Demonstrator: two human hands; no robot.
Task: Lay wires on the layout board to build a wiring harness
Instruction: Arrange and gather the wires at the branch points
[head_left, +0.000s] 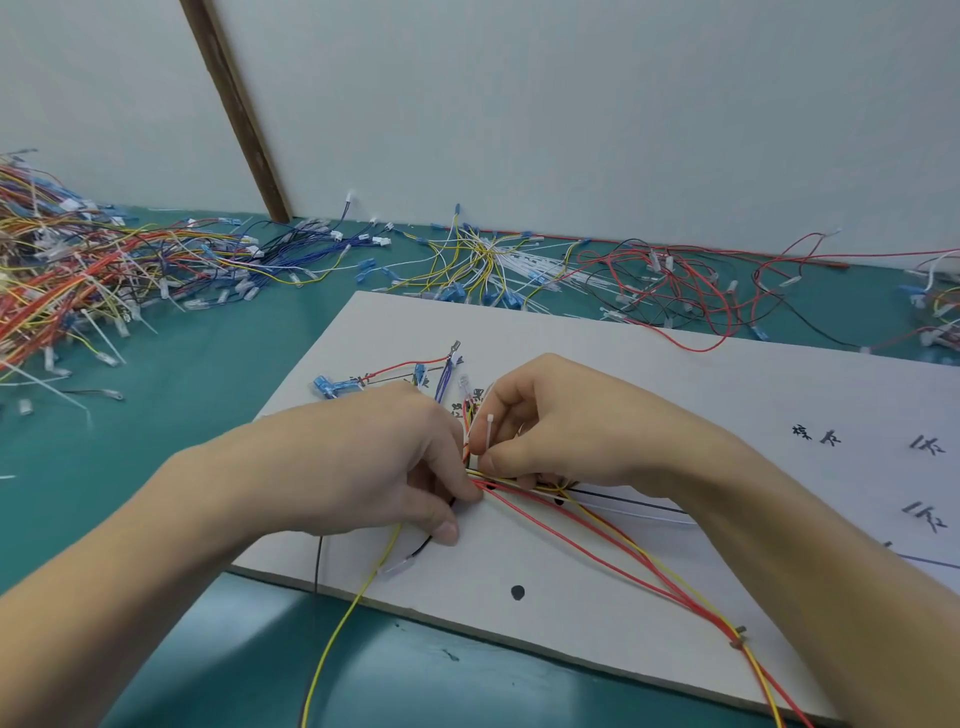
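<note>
A white layout board (597, 374) with handwritten marks lies on the green table. On it runs a bundle of red and yellow wires (613, 545), spreading toward the lower right. My left hand (384, 462) pinches the bundle where the wires meet, at the board's middle. My right hand (561, 421) pinches a thin white cable tie (489, 431) standing upright just above that junction. Blue connectors (332, 387) and wire ends fan out behind my hands. A yellow wire (337, 618) hangs off the board's front edge.
A large heap of mixed coloured wires (72, 270) fills the table's left. Blue, yellow and white wires (467, 260) and red and black wires (691, 286) lie along the back wall. A black dot (517, 592) marks the board near its front edge.
</note>
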